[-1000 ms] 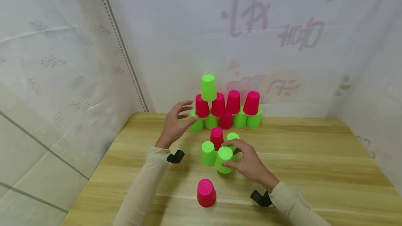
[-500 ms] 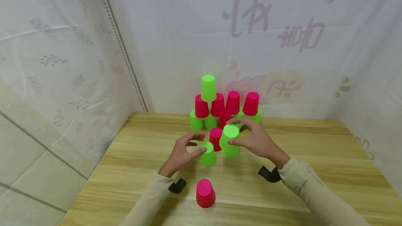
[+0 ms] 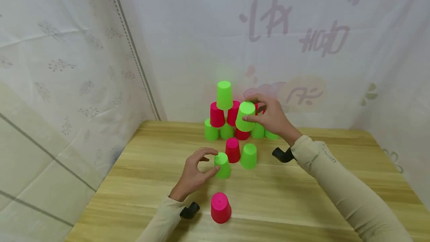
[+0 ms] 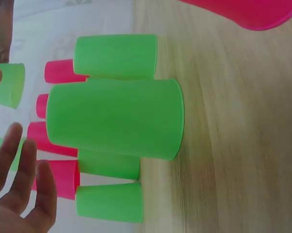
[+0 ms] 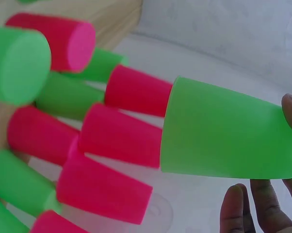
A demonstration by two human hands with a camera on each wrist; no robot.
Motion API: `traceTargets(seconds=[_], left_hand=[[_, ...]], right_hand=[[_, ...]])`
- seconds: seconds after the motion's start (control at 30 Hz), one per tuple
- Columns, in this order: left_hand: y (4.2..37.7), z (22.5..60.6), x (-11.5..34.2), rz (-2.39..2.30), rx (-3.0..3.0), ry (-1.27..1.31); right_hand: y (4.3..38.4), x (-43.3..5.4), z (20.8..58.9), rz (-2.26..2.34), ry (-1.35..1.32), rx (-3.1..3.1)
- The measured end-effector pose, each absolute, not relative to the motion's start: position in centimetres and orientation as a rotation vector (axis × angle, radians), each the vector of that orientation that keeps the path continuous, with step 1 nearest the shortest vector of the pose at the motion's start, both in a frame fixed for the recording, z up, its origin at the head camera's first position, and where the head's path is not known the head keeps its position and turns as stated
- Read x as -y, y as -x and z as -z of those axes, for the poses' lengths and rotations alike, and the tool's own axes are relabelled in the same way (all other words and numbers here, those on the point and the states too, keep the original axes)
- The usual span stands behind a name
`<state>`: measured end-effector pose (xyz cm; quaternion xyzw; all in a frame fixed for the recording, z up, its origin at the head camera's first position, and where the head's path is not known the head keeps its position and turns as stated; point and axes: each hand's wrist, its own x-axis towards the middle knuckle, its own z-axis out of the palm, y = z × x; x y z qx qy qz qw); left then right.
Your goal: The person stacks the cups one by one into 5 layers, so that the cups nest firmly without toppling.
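Note:
My right hand [image 3: 273, 117] pinches an upside-down green cup [image 3: 245, 109] between thumb and fingers, raised in front of the back stack. The right wrist view shows this green cup [image 5: 223, 131] off to the side of several red cups. My left hand [image 3: 193, 176] curves beside another upside-down green cup [image 3: 223, 169] on the table, thumb and forefinger right at its sides. In the left wrist view the fingers [image 4: 20, 179] are spread, left of the large green cup [image 4: 114, 119]. The back stack has a green cup [image 3: 224, 95] on top of red cups [image 3: 217, 115].
Green cups [image 3: 211, 130] and a red one form the stack's bottom row. Just in front stand a red cup [image 3: 233, 150] and a green cup [image 3: 249, 156]. One red cup [image 3: 220, 208] stands nearest on the wooden table [image 3: 151, 167]. A pale curtain [image 3: 188, 47] hangs behind.
My right hand has lifted its green cup from the front group up before the stack. My left hand has come down from the stack's left side to the front green cup.

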<state>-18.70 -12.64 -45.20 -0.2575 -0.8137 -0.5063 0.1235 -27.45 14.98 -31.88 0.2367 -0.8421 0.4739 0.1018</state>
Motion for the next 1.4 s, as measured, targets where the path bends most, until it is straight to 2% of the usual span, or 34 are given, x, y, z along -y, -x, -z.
traceTargets(seconds=[0.3,0.63,1.0,1.4], left_hand=[[19.3,46.3,12.5,1.626,2.52,0.61],[19.5,46.8,12.2,1.608,2.633,0.548],[19.9,46.5,12.1,1.571,2.674,0.57],[20.1,46.6,11.9,1.6,2.677,0.574]], right_hand=[[31.9,-15.1,30.1,-1.43,-0.61,2.497],[34.6,-14.3,29.8,-1.52,-0.434,2.53],[36.0,-14.0,30.1,-1.556,-0.323,2.551],[36.2,-14.0,29.9,-1.548,-0.342,2.593]])
